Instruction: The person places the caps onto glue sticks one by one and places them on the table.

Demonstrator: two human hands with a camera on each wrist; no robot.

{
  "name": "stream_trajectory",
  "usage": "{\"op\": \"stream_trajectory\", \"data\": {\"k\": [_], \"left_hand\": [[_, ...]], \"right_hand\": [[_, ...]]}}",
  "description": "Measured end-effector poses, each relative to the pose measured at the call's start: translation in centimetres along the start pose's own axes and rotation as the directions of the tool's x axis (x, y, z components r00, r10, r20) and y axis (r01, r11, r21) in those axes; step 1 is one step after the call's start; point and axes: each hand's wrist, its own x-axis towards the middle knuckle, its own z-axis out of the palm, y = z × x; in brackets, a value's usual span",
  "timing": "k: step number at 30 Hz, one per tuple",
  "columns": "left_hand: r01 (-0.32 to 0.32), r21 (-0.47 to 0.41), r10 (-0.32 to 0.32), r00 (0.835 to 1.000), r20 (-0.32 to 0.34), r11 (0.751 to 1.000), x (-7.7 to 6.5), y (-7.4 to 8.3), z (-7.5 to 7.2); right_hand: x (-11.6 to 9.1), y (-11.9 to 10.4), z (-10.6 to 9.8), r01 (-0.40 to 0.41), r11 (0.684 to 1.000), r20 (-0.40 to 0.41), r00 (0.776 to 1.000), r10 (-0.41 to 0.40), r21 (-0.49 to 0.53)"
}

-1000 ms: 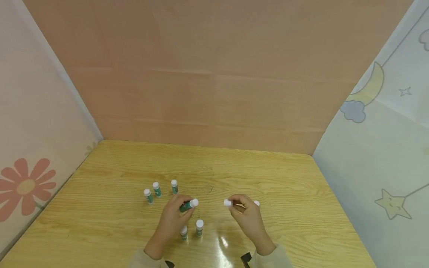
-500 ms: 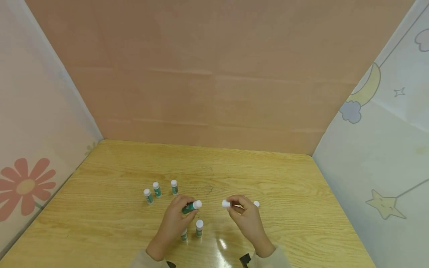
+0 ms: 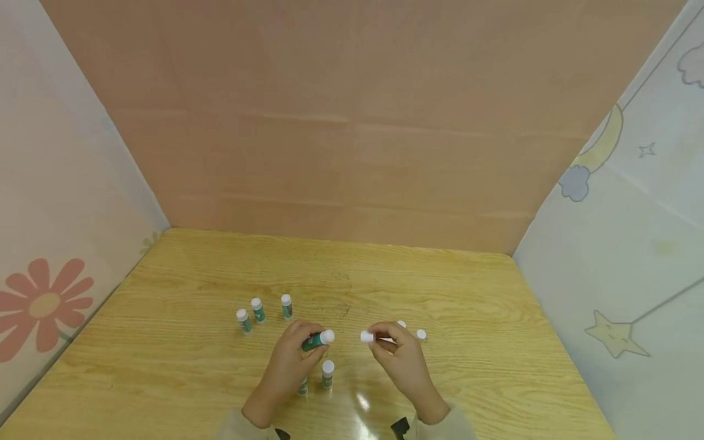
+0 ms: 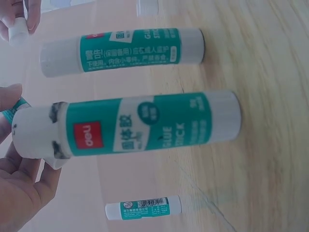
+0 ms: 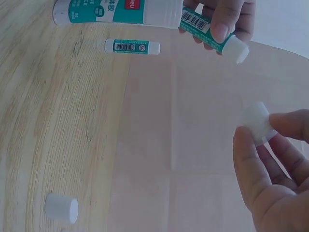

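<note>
- We see the right hand (image 5: 270,193) pinch a white cap (image 5: 256,123) between thumb and fingertips.
- Above it, we see the left hand (image 5: 227,17) grip a green glue stick (image 5: 205,33), tilted, its white end towards the cap but apart from it.
- At the top edge we find a near stick (image 5: 106,10), its red logo partly cut off, overlapping the gripped one in our view.
- Below that we see a far stick (image 5: 133,47), barcode showing.
- We see a loose cap (image 5: 61,208) on the wooden table (image 5: 43,121), lower left.
</note>
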Motion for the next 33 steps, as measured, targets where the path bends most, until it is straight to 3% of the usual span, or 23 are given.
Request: {"op": "stream_trajectory", "data": {"k": [10, 19, 33], "left_hand": [[-0.060, 0.003, 0.060, 0.998, -0.008, 0.998, 0.08, 0.00, 0.23], [-0.036, -0.020, 0.036, 0.999, 0.008, 0.999, 0.11, 0.51, 0.32], [-0.052, -0.014, 0.052, 0.998, 0.019, 0.999, 0.05, 0.87, 0.50]], "right_hand": [[0.00, -0.08, 0.13, 0.008, 1.000, 0.012, 1.000, -0.008, -0.009], [0.00, -0.16, 0.16, -0.021, 1.000, 0.035, 0.999, 0.021, -0.011], [-0.18, -0.18, 0.29, -0.013, 1.000, 0.081, 0.997, 0.011, 0.023]]}}
